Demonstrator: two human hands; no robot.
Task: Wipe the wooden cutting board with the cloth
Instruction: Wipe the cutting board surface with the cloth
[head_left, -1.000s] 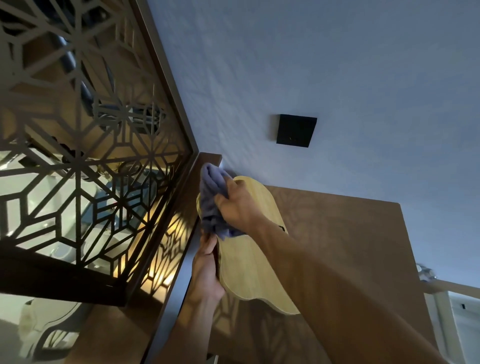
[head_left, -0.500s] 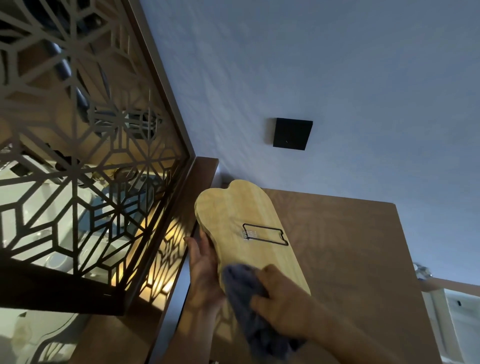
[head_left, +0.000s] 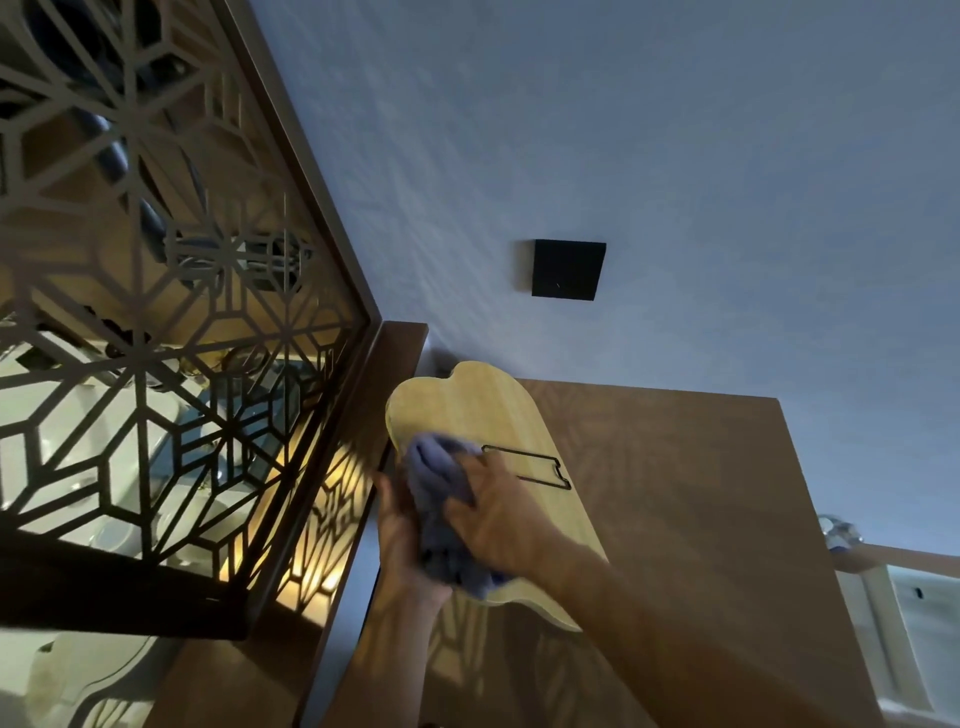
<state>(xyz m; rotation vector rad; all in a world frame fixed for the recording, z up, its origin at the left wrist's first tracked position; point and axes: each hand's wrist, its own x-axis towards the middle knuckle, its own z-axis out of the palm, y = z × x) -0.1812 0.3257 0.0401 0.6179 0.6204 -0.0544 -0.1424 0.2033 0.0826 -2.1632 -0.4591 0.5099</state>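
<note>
Pale wood: the wooden cutting board (head_left: 467, 410) lay long-ways on the brown desk (head_left: 675, 493), its scalloped far end near the wall (head_left: 675, 156) and its left edge close to the lattice screen (head_left: 156, 312).
Blue-grey cloth (head_left: 434, 467): it was bunched into a soft wad on the left middle of the board, spilling toward the near end.
Right hand (head_left: 501, 519): my fingers were curled over the wad and gripped it, palm down on the board.
Left hand (head_left: 402, 540): it held the board's left edge with the thumb pointing to the far side; the cloth hid my fingertips.
Board's seat: I could not tell whether it lay flat or was tipped up a little on the left side.
Black wire outline (head_left: 527, 466): a thin rectangle sat on the board just right of the cloth.
How the board should handle: I judged it stiff and fairly light, smooth enough to skate on the desk under a push, so the long edge was the sound place to brace it.
How the cloth should handle: limp and yielding, best taken in a full fist so it would not unroll.
Snag risk: a loose fold could catch on the wire outline.
Elsewhere: a black square (head_left: 567, 268) was fixed on the wall beyond the board.
</note>
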